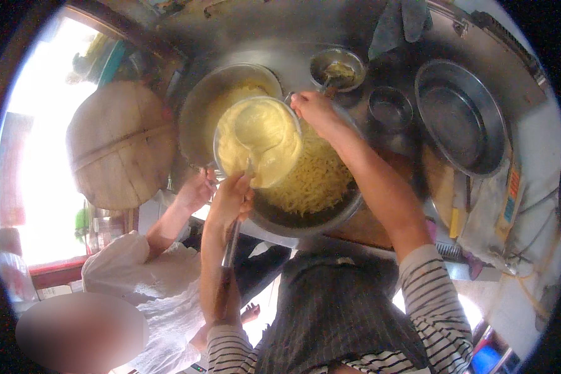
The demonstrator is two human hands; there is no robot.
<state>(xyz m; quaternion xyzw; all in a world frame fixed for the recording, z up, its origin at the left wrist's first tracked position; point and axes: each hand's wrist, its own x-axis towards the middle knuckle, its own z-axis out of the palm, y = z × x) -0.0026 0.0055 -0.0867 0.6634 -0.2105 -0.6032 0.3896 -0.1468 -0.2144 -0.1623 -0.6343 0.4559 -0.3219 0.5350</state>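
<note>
Tipping a round metal bowl of pale yellow batter (258,134) over a wide steel pan of yellow strands (315,181), the person grips the bowl's far rim with the right hand (315,109), fingers closed on the edge, seemingly to keep it tilted so the batter slides down. The left hand (232,198) is clenched around the long handle of a metal utensil (230,240) whose tip reaches into the batter at the bowl's lower lip, apparently to scrape it out. The bowl sits between both hands, above the pan. Behind it stands a large steel basin (215,103) holding more batter. A second person in white reaches a hand (196,190) toward the pan's left edge. To the right rest a small dish with a spoon (338,67), a small empty bowl (389,107) and a round dark tray (458,115).
</note>
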